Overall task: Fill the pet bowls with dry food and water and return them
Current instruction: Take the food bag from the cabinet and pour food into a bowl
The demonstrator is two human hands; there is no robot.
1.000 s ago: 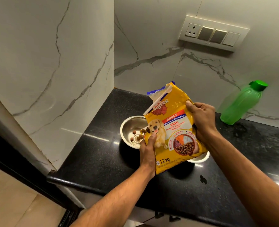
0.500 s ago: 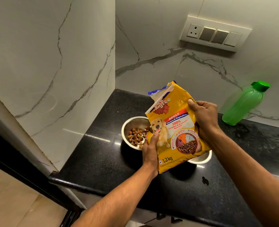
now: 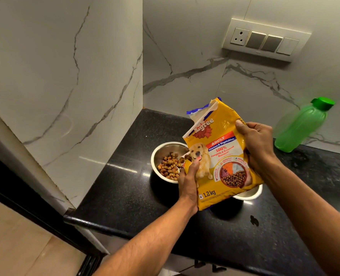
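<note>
the dry food step is in hand: both hands hold the food bag over the counter. the left hand pinches its lower left edge, thumb on the front; the right hand clasps the right side. just left of the left grip, the steel bowl holds kibble. next, judging by this, the bag gets put aside and the green bottle, well right of the right grip, waters the second bowl under the bag.
</note>
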